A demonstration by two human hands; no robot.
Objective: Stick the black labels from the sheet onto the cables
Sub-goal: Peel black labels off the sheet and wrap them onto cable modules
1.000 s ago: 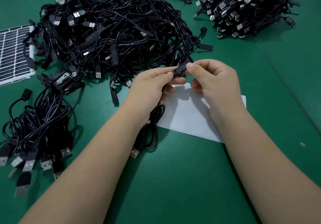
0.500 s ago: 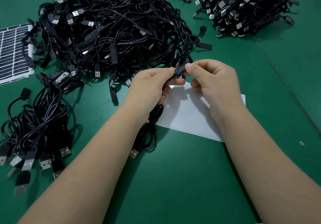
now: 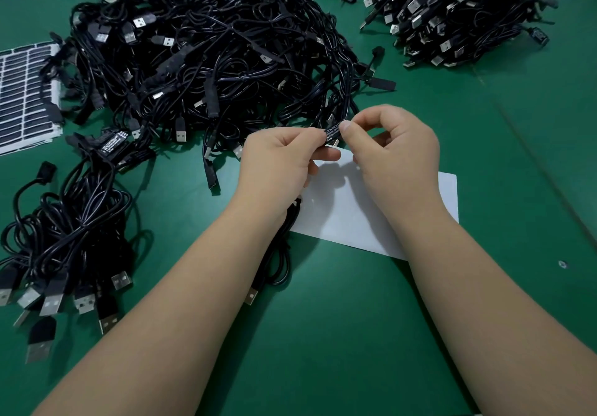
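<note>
Both hands meet above the white backing sheet (image 3: 361, 209) on the green bench (image 3: 323, 335). Left hand (image 3: 277, 160) has fingers curled, pinching the small controller block of one cable (image 3: 281, 254); the cable's slack hangs under the wrist, USB plug lying on the bench. Right hand (image 3: 392, 147) has thumb and forefinger closed on the black label (image 3: 332, 130), other fingers loosely curled.

Change over the last second: the label's printed face now shows more squarely toward the camera, where half a second ago it sat at a slant; both hands have barely shifted. I judge the label is being seated and smoothed onto the block rather than freshly peeled. Cannot tell whether its far end is stuck down; fingers hide it.

Label sheet (image 3: 22, 99) with remaining black labels lies at far left, partly under the big cable heap (image 3: 210, 60). A labelled block (image 3: 113, 144) tops the smaller pile (image 3: 64, 222) at left, likely finished pieces. Another heap (image 3: 452, 12) sits top right. Much remains.
</note>
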